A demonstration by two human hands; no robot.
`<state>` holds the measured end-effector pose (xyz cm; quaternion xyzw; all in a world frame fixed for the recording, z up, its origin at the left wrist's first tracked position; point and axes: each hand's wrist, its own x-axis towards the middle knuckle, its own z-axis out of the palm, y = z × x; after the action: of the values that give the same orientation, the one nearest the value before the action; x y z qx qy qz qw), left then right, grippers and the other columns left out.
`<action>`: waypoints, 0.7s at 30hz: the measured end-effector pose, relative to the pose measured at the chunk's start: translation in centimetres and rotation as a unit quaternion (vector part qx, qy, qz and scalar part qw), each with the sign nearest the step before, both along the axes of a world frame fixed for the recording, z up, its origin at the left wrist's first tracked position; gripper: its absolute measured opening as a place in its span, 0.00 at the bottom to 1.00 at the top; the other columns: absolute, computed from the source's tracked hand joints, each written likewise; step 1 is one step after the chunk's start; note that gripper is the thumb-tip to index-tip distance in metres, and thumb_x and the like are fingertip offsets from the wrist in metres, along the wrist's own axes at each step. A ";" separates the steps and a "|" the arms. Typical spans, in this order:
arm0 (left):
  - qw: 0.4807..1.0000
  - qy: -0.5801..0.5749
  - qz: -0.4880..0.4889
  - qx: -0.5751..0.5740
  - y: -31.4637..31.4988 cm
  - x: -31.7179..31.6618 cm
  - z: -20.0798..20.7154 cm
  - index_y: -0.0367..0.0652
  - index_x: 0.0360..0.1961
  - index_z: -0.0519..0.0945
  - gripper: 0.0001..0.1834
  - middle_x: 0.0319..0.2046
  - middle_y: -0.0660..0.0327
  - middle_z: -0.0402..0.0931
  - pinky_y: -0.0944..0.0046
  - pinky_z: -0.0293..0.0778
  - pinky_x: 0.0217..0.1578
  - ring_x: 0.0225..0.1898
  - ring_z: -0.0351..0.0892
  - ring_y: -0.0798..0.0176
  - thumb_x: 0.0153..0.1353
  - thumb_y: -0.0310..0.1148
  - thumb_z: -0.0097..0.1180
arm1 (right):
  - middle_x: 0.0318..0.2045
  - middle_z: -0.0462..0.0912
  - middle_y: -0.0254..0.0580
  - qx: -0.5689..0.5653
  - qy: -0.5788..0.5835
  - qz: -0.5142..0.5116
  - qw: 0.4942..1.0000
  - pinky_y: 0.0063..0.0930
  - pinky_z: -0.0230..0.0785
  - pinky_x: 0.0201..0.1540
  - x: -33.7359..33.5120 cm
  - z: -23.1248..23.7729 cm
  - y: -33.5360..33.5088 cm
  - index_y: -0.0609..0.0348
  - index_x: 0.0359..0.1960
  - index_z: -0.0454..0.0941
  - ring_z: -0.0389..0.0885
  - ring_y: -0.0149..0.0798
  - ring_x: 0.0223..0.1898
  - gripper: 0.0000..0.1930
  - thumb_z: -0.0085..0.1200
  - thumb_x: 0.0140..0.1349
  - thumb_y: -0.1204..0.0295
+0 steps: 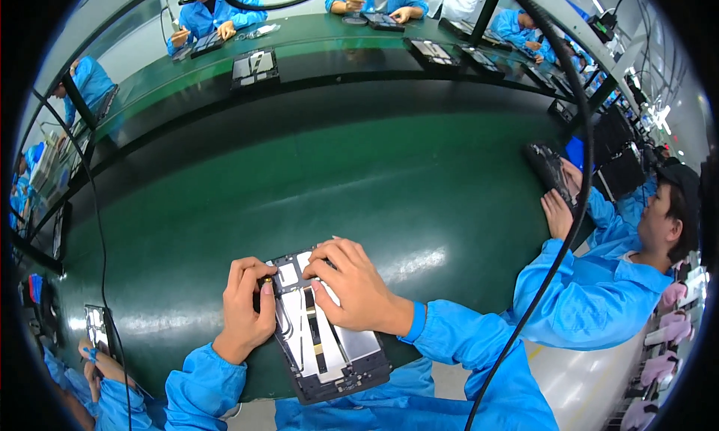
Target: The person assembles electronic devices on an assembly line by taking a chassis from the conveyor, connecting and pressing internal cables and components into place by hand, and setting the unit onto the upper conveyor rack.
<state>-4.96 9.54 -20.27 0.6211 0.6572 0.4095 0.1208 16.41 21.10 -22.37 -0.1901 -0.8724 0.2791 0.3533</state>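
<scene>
An opened tablet (327,341) lies tilted on the green bench in front of me, near its front edge. Its black frame holds silver-white battery panels, with a dark ribbon strip down the middle. At the upper left edge, my left hand (251,300) is closed, thumb and fingers gripping the rim. A tiny gold-coloured bit shows between that thumb and forefinger; I cannot make out what it is. My right hand (358,289) bends over the upper right part, its fingers curled at the far edge and its thumb over the panels. The fingertips of this hand are partly hidden.
A green bench (299,176) stretches ahead to a raised shelf (329,56) bearing more opened tablets (255,68). To the right, a co-worker (599,266) handles a dark device (550,172). Black cables (577,131) hang across the view. Another worker's hands (101,363) show at lower left.
</scene>
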 end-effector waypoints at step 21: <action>0.978 -0.023 -0.208 -0.013 1.0 -5.2 -0.5 0.37 0.62 0.81 0.32 0.59 0.41 0.83 0.42 0.78 0.60 0.56 0.83 0.33 0.54 0.33 0.59 | 0.35 0.76 0.42 0.003 -0.105 0.079 0.991 0.44 0.73 0.42 1.1 1.5 1.2 0.55 0.34 0.80 0.77 0.51 0.39 0.09 0.67 0.56 0.82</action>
<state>-10.17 10.58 -20.81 0.7334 0.5157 0.3810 0.2260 17.52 22.33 -20.88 -0.1476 -0.9180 0.2818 0.2367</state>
